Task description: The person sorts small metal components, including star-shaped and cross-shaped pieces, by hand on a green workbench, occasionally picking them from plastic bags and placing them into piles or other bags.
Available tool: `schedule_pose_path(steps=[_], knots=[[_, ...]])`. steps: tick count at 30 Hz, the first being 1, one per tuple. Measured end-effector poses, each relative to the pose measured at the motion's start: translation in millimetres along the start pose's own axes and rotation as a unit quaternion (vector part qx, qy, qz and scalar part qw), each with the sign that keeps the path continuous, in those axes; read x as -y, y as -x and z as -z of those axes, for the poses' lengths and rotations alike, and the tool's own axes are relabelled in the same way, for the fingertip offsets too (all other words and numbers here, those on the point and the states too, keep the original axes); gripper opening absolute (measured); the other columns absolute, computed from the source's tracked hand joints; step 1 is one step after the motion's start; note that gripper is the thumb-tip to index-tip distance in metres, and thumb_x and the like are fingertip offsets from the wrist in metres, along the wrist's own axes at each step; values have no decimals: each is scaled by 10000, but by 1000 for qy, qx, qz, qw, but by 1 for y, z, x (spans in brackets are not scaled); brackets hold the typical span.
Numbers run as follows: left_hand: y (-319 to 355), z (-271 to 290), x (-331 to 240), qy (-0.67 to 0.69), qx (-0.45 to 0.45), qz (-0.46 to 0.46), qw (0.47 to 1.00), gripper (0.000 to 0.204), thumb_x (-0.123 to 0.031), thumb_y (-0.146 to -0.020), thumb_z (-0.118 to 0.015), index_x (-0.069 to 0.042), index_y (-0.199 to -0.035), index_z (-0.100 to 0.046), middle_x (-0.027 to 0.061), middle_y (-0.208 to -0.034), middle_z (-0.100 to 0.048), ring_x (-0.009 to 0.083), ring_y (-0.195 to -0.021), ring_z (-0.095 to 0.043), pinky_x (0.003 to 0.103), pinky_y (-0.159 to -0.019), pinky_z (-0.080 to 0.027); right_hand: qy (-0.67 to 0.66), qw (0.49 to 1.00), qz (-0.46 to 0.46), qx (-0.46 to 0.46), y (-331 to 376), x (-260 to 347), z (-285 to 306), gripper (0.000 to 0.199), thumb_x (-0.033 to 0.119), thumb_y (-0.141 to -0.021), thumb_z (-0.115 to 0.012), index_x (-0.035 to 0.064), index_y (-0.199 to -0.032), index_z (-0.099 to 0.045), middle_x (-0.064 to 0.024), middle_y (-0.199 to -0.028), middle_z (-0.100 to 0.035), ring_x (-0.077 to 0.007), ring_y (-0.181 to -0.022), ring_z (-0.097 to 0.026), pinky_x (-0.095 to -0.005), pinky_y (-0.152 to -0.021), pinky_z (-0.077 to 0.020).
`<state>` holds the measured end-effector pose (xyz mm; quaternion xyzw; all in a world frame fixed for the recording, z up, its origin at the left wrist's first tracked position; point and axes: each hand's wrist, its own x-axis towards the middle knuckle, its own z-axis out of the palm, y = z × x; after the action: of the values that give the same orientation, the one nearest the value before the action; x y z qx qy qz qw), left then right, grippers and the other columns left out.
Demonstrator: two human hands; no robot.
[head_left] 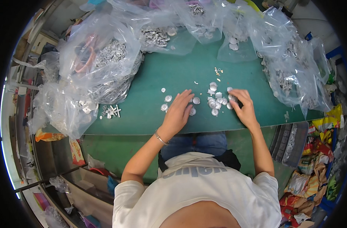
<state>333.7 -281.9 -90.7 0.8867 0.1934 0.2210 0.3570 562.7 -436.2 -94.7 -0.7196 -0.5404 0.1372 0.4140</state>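
Left hand [179,112] spread flat on counter [143,114]; right hand [242,106] pinching discs [216,102] at pile's 3 o'clock. Best pick singly; bags [101,64] crowd 10 o'clock.

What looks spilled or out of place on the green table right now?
Small pale fragments lie scattered apart from the silver discs between the left hand and right hand. A few small metal pieces sit loose by the clear bags. Nothing looks damaged.
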Motion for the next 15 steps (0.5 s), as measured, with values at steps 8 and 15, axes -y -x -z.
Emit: schedule_pose_path(steps=[8, 15], knots=[[-43, -47, -6, -76, -43, -42, 995, 323, -7, -769, -614, -51, -1088, -585, 83, -1052, -548, 260, -981, -516, 360, -814, -383, 157, 980, 122, 0, -21, 7, -24, 193, 79, -732, -674, 41, -916, -634, -68, -1053, -576, -266, -1053, -495, -388, -893, -355], [-59, -50, 3, -102, 13, -39, 994, 252, -14, -749, -631, -60, -996, -613, 68, -941, -547, 239, -929, -516, 355, -798, -365, 104, 992, 42, -60, -8, -6, 4, 180, 56, -772, -635, 34, -951, -633, -98, -1078, -596, -277, -1083, -515, -397, -899, -380]])
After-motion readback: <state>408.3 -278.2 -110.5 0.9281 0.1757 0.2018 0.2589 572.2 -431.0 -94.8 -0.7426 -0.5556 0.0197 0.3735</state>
